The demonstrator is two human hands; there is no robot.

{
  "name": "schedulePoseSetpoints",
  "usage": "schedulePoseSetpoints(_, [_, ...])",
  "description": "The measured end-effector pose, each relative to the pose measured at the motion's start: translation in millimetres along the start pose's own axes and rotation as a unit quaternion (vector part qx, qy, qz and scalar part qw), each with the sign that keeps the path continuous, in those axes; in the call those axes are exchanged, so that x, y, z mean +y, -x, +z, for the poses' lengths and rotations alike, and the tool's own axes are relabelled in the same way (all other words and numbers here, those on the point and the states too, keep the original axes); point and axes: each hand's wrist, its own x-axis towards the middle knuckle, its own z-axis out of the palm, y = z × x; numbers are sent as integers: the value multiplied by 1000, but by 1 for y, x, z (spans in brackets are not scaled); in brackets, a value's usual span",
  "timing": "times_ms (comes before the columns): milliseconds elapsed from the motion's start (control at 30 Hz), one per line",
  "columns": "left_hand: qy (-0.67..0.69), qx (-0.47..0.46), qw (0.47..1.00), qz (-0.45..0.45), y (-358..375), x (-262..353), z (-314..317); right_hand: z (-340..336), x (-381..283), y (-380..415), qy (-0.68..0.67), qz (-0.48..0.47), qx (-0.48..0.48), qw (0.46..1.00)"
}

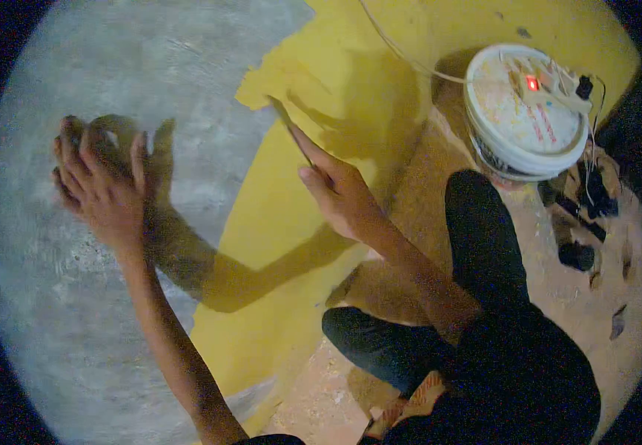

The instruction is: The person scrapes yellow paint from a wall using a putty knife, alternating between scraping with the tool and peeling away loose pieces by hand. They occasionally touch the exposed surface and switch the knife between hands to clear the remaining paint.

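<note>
Fingers spread, my left hand (102, 182) is at the grey part of the wall (210, 67), with nothing held in it. My right hand (343, 193) is wrapped round a thin flat blade tool (291, 126). The tool's far end meets the yellow coat (262, 193) close to its ragged edge with the grey. Both arms cast shadows over the grey and the yellow. The handle of the tool is mostly hidden by my fingers.
A white lidded bucket (521, 133) stands at the upper right, with a power strip (551, 93) showing a red light on its lid. A white cable (395, 48) runs up from it. Dark objects (577, 256) lie on the floor beyond my bent legs.
</note>
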Motion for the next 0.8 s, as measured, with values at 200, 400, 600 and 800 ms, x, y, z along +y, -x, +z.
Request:
schedulePoseSetpoints(200, [15,-34,999,-19,2,4,-10,-15,9,31,-614,91,-225,751])
schedulePoseSetpoints(400, [7,-31,999,-13,-1,5,-12,0,17,29,-581,26,-214,785])
schedulePoseSetpoints(600, [-1,-25,1000,-7,0,5,-9,12,30,14,-726,174,-219,628])
schedulePoseSetpoints(800, [-16,-29,999,-15,-1,7,-12,36,45,-1,-624,133,-162,753])
